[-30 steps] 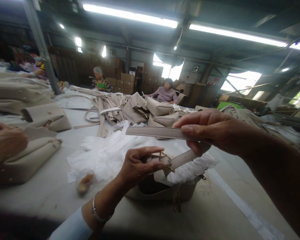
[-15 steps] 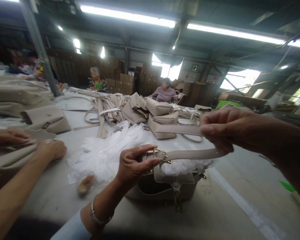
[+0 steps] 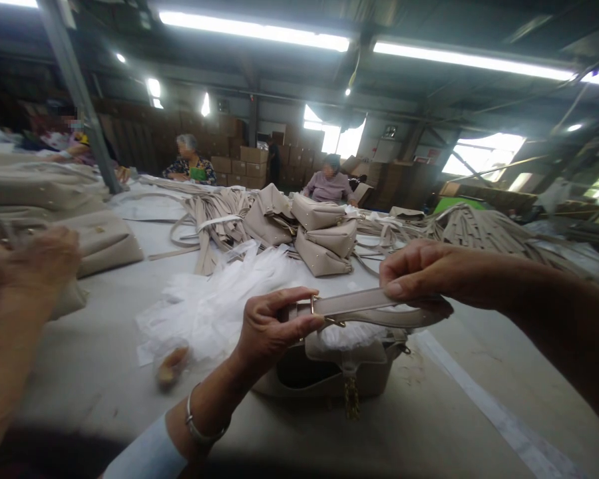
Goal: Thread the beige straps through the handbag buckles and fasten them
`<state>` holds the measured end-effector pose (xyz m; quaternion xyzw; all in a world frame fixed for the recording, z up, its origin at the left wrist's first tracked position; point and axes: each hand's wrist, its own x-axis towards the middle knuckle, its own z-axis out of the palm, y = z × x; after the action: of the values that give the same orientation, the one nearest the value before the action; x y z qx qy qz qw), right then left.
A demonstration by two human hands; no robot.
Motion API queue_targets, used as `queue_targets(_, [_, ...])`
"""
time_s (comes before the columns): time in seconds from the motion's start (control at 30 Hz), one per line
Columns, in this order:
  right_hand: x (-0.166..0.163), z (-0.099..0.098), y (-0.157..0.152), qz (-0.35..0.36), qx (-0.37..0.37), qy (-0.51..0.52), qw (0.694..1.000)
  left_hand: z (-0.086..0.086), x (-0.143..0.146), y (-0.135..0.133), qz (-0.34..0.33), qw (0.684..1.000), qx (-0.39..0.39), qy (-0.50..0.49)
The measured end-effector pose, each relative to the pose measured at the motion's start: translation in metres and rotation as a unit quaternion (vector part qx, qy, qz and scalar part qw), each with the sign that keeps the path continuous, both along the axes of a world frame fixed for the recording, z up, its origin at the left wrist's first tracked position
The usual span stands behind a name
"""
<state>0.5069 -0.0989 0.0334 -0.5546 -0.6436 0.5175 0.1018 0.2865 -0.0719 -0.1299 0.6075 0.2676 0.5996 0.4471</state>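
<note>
My left hand (image 3: 274, 322) pinches a gold buckle (image 3: 313, 307) between thumb and fingers, with a silver bangle on that wrist. A beige strap (image 3: 354, 303) runs from the buckle to my right hand (image 3: 419, 269), whose thumb and fingers are closed on its upper length. The strap's end lies at the buckle frame; whether it passes through I cannot tell. Its lower length loops back beneath my right hand. Below sits an open beige handbag (image 3: 324, 382) with a dark inside, white stuffing at its top and a gold clasp (image 3: 351, 398) hanging in front.
White tissue-like wrapping (image 3: 214, 306) and a small brown item in clear plastic (image 3: 172, 366) lie left of the bag. Behind are stacked beige bags (image 3: 327, 229) and heaped straps (image 3: 219, 213). At left, a co-worker's blurred hands (image 3: 50, 259) work over another bag. Other people sit farther back.
My right hand has moved left and slightly down, bringing the strap's end to the buckle. The co-worker's hands at left have shifted left and up. My left hand stays nearly in place.
</note>
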Motion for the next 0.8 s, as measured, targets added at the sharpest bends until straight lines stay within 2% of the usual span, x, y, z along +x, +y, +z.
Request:
queue_targets(0.17, [-0.01,-0.005,0.007,0.007,-0.009,-0.019,1.0,0.003,-0.001,-0.001,-0.023,1.0,0.012,0.014])
queue_targets(0.33, [-0.019,-0.001,0.013,0.017,0.008,-0.033,0.999,0.001,-0.005,-0.002,-0.03,0.999,0.0,0.012])
queue_targets(0.53, [-0.022,0.001,0.016,0.013,0.005,-0.051,0.999,-0.001,-0.007,-0.001,-0.061,0.998,-0.003,0.006])
queue_targets(0.7, [-0.029,-0.003,0.013,-0.018,-0.01,-0.081,0.997,0.0,-0.005,-0.003,-0.074,0.997,0.011,0.002])
queue_targets(0.8, [-0.032,-0.006,0.014,-0.013,-0.016,-0.1,0.995,0.001,-0.006,-0.004,-0.095,0.995,0.017,0.013])
